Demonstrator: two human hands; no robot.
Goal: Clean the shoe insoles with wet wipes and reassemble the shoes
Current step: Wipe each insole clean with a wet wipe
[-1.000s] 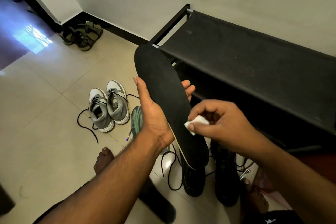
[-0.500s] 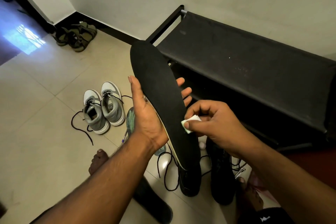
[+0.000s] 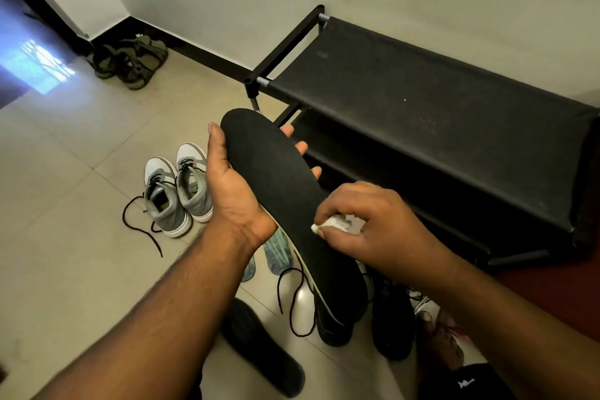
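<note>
Above the tiled floor (image 3: 65, 237), the left hand (image 3: 233, 191) cradles a black insole (image 3: 276, 178) from beneath, thumb along its left edge and fingertips showing past the right. The right hand (image 3: 363, 224) pinches a white wipe (image 3: 331, 223) against the insole's surface. Below stand 2 black shoes (image 3: 393, 321); 2 grey sneakers (image 3: 175, 191) sit left, near another insole (image 3: 259, 347). A black rack (image 3: 438, 114) lines the wall.

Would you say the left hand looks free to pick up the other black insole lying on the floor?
Probably not yet: the left hand grips the black insole being wiped, so it must let go first.
</note>
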